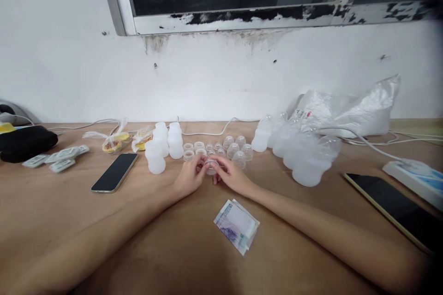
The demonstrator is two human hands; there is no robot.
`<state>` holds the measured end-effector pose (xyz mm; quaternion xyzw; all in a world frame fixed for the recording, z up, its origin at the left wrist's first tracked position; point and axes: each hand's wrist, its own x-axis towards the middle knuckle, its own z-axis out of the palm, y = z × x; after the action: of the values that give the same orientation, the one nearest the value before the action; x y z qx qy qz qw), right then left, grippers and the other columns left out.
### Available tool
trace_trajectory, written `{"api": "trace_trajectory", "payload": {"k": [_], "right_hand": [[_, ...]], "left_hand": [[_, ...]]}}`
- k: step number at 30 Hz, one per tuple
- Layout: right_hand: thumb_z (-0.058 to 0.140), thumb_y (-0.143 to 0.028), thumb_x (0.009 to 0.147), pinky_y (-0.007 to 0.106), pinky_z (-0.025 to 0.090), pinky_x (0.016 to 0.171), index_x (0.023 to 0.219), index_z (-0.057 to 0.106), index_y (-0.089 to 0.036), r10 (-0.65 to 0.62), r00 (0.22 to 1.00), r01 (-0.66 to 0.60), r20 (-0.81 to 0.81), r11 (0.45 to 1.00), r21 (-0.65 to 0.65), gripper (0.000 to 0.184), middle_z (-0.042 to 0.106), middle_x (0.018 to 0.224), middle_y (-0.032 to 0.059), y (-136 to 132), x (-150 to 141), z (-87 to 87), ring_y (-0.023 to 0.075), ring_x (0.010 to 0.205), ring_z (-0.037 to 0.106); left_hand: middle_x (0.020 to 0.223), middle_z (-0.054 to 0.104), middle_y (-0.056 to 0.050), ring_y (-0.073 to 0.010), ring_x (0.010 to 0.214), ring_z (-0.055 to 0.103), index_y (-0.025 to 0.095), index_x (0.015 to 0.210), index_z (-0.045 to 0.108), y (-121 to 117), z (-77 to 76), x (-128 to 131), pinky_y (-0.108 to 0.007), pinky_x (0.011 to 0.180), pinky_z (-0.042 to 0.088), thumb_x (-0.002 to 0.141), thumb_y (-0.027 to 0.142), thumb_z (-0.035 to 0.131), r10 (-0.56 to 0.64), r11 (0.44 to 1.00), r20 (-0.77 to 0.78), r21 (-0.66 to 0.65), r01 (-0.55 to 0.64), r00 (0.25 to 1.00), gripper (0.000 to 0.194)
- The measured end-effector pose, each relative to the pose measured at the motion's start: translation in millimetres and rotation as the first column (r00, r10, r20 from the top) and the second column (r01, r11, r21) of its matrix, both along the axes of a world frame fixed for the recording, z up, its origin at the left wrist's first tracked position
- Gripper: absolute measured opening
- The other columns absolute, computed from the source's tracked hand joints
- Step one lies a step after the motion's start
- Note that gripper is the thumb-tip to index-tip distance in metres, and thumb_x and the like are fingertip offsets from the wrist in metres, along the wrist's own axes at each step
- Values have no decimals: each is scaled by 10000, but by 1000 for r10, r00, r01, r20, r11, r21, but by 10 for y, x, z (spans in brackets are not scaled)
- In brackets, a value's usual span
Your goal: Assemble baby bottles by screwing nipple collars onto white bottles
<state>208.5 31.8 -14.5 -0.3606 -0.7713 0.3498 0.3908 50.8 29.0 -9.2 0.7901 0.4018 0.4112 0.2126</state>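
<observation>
My left hand (190,176) and my right hand (234,177) meet at the middle of the table. Between their fingertips they grip a small clear plastic bottle part (211,169); the fingers cover much of it, so its exact kind is unclear. Just behind the hands stand several pale bottle collar rings (188,155), several small clear nipples (218,146) and several clear dome caps (238,159). Frosted white baby bottles (156,162) without caps are grouped to the left. On the right stands a cluster of frosted bottles with clear domes on top (308,170).
Banknotes (237,226) lie in front of the right hand. A phone (115,173) rests at left, a larger dark-screened device (391,207) and power strip (415,177) at right. Bagged yellow items (112,144), small white packs (64,157), a black pouch (26,143) and a plastic bag (363,110) stand farther back.
</observation>
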Motion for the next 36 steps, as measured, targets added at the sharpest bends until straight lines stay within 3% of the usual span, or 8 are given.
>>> {"api": "trace_trajectory", "payload": {"k": [5,8,17,23,27,30,36], "right_hand": [[347,-348,859,253,452,518,1016,494,-182,-42,997,37,67,997,73,271,573,657,16,-14,-40,4,109,469,543],[312,-363,872,244,443,506,984,490,-186,-37,998,34,55,998,54,275,548,605,-1,-25,-39,23,112,464,547],[357,-360,849,252,444,473,993,507,-172,-74,997,73,17,997,31,280,579,724,35,-17,-52,16,111,447,541],[343,-319,854,239,436,492,994,522,-185,-115,987,105,114,991,83,264,578,680,11,-37,-71,43,101,440,539],[380,-297,838,246,432,552,1028,481,-178,-137,976,112,166,982,155,246,530,552,-18,-49,-37,65,120,498,546],[384,-274,833,246,433,565,1044,452,-183,-148,981,128,127,980,152,240,537,586,-17,-47,-13,60,117,519,547],[406,-301,820,268,445,631,1070,422,-188,-138,981,112,136,977,181,276,562,735,18,-38,-14,28,123,605,548]], "left_hand": [[614,529,23,-86,540,485,159,769,454,5,-1,14,-178,503,352,791,246,444,38,999,-10,2,-37,999,91],[653,554,15,-90,551,492,162,795,453,-4,-3,10,-187,515,350,818,297,413,20,1000,-33,0,-20,999,143],[730,591,7,-124,661,544,191,858,471,-5,-16,18,-211,569,370,842,329,365,79,997,-106,-9,-80,991,175],[714,581,18,-128,643,530,200,829,465,6,-14,20,-218,567,367,818,279,387,158,987,-181,-13,-163,971,112],[769,576,4,-121,697,533,183,826,442,34,-25,15,-208,581,372,824,264,388,69,997,-79,-29,-71,994,97],[821,568,-8,-111,724,529,175,886,418,36,-33,9,-197,581,378,824,266,405,-49,998,6,-40,49,999,111],[742,540,8,-95,635,496,166,877,419,57,-77,1,-189,543,368,790,246,460,-11,999,56,-51,14,998,125]]}}
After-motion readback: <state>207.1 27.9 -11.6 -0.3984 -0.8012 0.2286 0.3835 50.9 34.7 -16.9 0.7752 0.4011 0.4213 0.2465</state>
